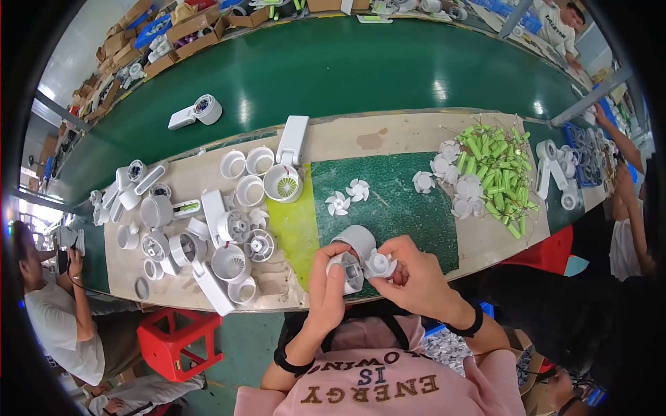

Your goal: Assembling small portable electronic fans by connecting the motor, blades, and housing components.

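Note:
Close to the table's near edge, my left hand [327, 286] is closed round a white handheld fan housing [358, 240], its round head pointing away from me. My right hand [414, 277] pinches a small white fan impeller [380, 263] right beside the housing; I cannot tell whether the two touch. Beyond my hands, two loose white impellers [338, 203] lie on the green mat [388, 170]. Another impeller [423, 182] sits near the mat's right edge, by a small group of impellers [466, 187].
A heap of green battery cells with wires [496, 173] lies on the right. White fan housings and rings [232, 263] crowd the left. One fan [196, 112] rests on the green conveyor belt [312, 76]. People work on both sides; a red stool [180, 343] stands at lower left.

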### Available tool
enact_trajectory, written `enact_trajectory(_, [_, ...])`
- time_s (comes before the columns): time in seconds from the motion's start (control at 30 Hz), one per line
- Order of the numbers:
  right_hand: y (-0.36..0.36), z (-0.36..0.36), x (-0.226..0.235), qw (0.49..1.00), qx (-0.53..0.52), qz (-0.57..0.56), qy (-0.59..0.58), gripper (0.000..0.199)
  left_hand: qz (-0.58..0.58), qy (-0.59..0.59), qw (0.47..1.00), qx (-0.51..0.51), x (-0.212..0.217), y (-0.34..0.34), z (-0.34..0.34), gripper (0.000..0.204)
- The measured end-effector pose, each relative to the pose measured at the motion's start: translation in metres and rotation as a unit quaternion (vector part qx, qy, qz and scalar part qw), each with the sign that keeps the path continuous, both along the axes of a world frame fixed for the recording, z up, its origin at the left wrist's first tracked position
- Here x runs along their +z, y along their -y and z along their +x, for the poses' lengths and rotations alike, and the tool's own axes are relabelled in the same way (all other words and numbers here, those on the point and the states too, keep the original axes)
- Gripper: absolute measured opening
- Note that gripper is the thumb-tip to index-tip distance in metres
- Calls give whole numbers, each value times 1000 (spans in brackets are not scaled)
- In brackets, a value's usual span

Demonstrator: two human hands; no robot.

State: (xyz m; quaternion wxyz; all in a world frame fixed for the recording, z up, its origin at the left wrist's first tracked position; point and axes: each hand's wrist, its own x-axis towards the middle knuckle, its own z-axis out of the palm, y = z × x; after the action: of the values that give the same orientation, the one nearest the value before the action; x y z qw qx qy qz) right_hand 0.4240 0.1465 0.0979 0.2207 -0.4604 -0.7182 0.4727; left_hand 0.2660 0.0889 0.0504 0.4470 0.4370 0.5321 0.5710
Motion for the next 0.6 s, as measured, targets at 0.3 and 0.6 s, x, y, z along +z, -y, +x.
enact_trajectory(0.3, [-1, -6, -2, 993, 76, 90, -11, 39, 23, -99, 995, -15, 12, -6, -1, 30])
enact_trajectory(0.6, [-1, -6, 3, 990, 107, 96, -10, 37, 55, -142, 988, -16, 13, -9, 1, 30])
